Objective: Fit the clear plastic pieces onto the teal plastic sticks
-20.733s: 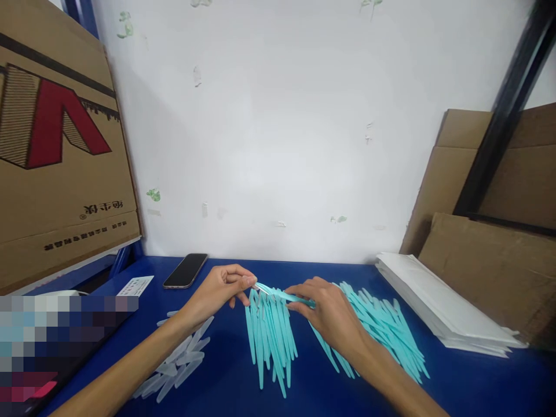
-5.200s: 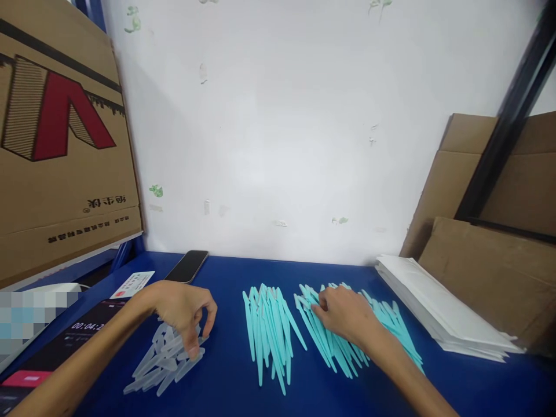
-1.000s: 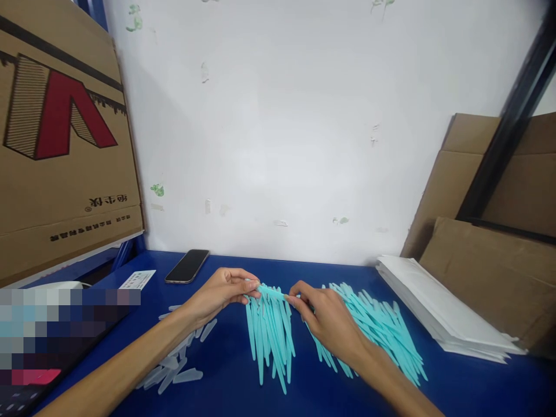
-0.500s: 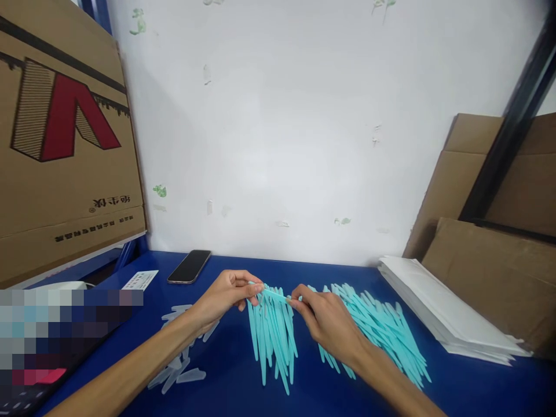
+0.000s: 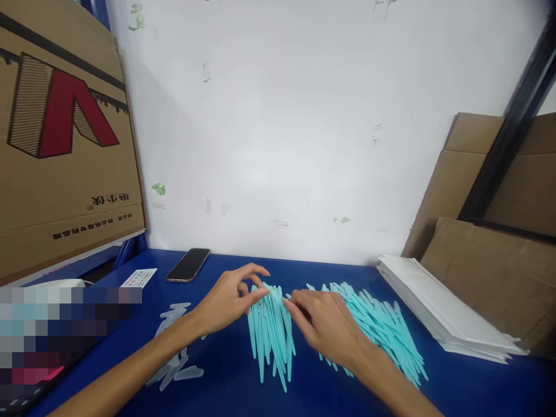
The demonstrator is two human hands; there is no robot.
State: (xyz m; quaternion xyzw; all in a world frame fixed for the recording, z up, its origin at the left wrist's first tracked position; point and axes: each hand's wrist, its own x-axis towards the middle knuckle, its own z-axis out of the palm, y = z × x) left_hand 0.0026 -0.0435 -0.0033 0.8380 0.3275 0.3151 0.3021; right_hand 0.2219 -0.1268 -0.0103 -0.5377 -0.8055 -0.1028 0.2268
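Observation:
A bundle of slim turquoise tapered sticks (image 5: 271,336), which look like eyebrow razors, lies on the blue table between my hands. My left hand (image 5: 232,294) is at the upper left of this bundle, thumb and forefinger apart, with no stick visible between them. At the upper right, my right hand (image 5: 324,315) is closed with its thumb against curled fingers. A small pale tip shows at those fingertips; what it belongs to is hidden. More turquoise sticks (image 5: 386,327) are spread behind and to the right of my right hand. Translucent caps (image 5: 174,368) lie left, partly behind my left forearm.
A phone (image 5: 189,265) and a printed card (image 5: 139,278) lie at the back left. White envelopes or sheets (image 5: 443,313) are stacked at the right, beside folded cardboard (image 5: 490,272). A large carton (image 5: 73,191) stands at left, and a white wall (image 5: 269,127) closes the back.
The turquoise stick stretched between both hands is no longer seen there. My left thumb and forefinger have spread apart. My right hand stays almost in place, fingers still closed.

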